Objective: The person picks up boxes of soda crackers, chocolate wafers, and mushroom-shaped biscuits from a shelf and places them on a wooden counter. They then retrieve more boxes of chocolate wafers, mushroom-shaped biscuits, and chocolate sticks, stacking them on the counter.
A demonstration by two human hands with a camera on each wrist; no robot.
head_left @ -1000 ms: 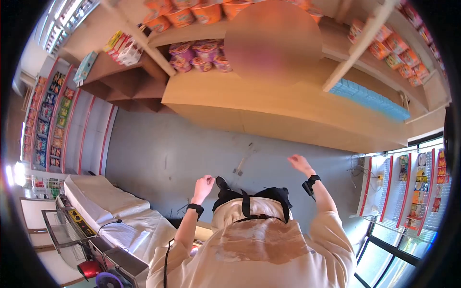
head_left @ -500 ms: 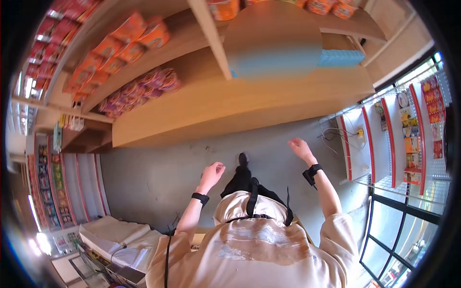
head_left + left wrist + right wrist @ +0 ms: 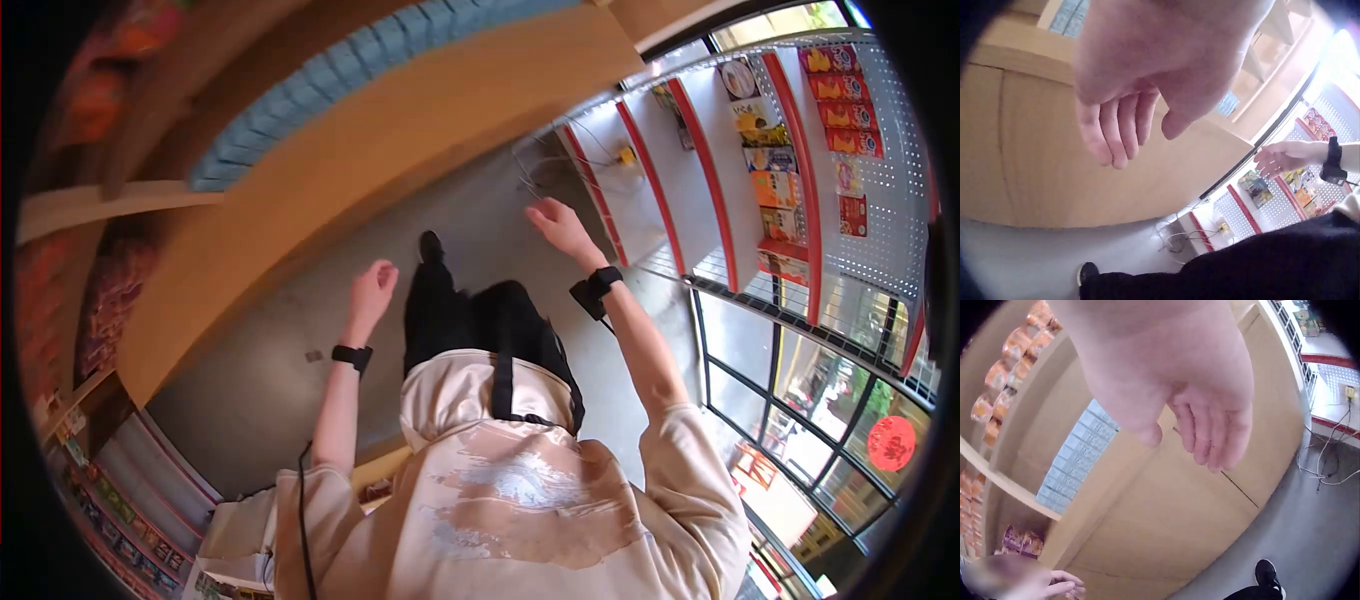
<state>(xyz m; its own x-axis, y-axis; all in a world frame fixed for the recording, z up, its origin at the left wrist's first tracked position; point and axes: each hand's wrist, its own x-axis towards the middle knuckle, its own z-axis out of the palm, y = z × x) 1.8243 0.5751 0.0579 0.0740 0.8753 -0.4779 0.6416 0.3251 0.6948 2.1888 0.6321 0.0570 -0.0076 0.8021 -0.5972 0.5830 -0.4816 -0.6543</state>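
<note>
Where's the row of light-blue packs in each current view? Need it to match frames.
Head: light-blue packs run diagonally across the upper left to top centre.
Left wrist: light-blue packs at upper left, partly hidden by the left hand.
Right wrist: light-blue packs left of centre, below-left of the right hand.
Shared landmark: the small yellow fitting at the red-edged rack.
</note>
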